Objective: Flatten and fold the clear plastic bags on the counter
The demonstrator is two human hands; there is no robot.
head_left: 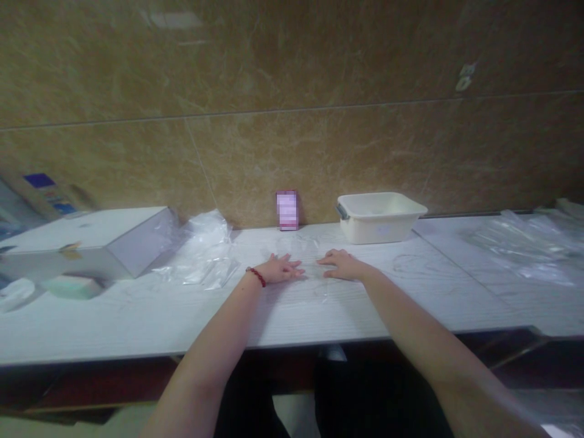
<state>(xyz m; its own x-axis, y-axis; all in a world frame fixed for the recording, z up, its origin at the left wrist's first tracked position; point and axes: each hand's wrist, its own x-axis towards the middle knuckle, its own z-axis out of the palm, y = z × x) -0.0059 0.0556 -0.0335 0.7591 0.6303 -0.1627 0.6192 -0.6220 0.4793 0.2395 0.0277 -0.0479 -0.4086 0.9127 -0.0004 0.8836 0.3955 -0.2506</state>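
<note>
My left hand [281,269] lies flat on the white table [182,310], fingers stretched out and pointing right; a red bead bracelet is on its wrist. My right hand [341,266] rests palm down a little to its right, fingers loosely extended toward the left. Both hands press on a thin clear plastic bag [314,267] that lies on the table, hard to make out. Neither hand grips anything.
A cream plastic basin [378,216] stands at the back right by the tiled wall. A small pink card [287,210] leans on the wall. A white box [91,240] and crumpled clear bags [205,252] lie left; more clear plastic [524,243] lies far right.
</note>
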